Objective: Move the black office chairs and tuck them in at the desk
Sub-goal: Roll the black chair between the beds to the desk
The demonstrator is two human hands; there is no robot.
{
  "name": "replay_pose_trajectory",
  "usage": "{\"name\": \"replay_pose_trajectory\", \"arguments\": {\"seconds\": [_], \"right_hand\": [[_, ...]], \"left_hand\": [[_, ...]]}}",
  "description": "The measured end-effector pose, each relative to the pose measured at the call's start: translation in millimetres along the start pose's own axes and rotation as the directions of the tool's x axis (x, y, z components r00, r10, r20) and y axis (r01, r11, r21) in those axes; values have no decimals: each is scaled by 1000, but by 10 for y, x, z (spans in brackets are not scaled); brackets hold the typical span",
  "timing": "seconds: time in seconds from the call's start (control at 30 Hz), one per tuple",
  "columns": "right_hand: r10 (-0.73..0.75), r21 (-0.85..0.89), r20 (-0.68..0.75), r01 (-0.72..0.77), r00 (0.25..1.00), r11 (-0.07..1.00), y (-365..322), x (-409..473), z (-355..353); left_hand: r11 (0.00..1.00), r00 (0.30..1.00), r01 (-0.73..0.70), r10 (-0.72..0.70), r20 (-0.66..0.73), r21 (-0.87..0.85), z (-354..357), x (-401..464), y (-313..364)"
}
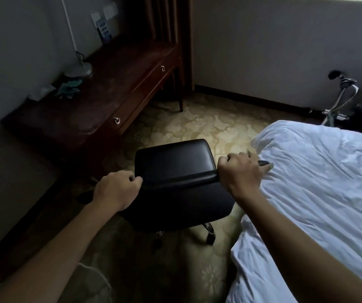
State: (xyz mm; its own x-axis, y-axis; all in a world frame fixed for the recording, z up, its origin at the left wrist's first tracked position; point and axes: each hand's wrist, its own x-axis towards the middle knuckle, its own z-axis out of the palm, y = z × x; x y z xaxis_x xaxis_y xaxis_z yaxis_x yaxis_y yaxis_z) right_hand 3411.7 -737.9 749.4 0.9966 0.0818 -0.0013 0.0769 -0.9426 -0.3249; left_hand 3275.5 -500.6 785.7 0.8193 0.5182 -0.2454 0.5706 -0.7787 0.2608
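Note:
A black office chair (pixel 173 159) with a leather seat and wheeled base stands on the carpet in the middle of the view, seen from behind and above. My left hand (pixel 118 189) grips the left end of its backrest top edge. My right hand (pixel 242 171) is closed around the right end of the same edge, close to the bed. The dark wooden desk (pixel 101 95) with two ring-handled drawers runs along the left wall, ahead and to the left of the chair. No other chair is in view.
A bed with a white duvet (pixel 319 182) fills the right side, touching the chair's right. A lamp base (pixel 79 68) and a teal cloth (pixel 69 88) lie on the desk. A metal stand (pixel 339 99) is at the far right wall. Patterned carpet (pixel 199 125) lies between desk and bed.

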Motion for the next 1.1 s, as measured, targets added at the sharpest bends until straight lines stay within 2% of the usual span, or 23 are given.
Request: {"name": "replay_pose_trajectory", "arguments": {"seconds": [0.27, 0.47, 0.6, 0.77, 0.83, 0.97, 1.1], "right_hand": [[-56, 6, 19, 55, 998, 998, -62, 915, 21], [-173, -4, 55, 174, 983, 985, -72, 1549, -4], [-229, -50, 75, 233, 970, 971, -118, 1887, -48], [-384, -86, 107, 394, 917, 915, -39, 2244, -38], [-495, -98, 114, 505, 861, 857, -12, 2407, -5], [-692, -44, 207, 713, 692, 700, -15, 2645, 0], [-828, 71, 296, 854, 476, 516, 93, 2855, -31]], "left_hand": [[999, 998, 31, -28, 58, -43, -43, 640, 316], [997, 1000, 13, -13, 9, -75, 3, 987, 590], [992, 998, 56, -54, 15, -115, -1, 1142, 771], [983, 992, 121, -117, 35, -140, 7, 1297, 954], [969, 983, 184, -183, 20, -163, 53, 1342, 1012], [930, 943, 317, -330, -39, -185, 117, 1403, 1145], [851, 858, 485, -508, -76, -203, 261, 1432, 1469]]}}
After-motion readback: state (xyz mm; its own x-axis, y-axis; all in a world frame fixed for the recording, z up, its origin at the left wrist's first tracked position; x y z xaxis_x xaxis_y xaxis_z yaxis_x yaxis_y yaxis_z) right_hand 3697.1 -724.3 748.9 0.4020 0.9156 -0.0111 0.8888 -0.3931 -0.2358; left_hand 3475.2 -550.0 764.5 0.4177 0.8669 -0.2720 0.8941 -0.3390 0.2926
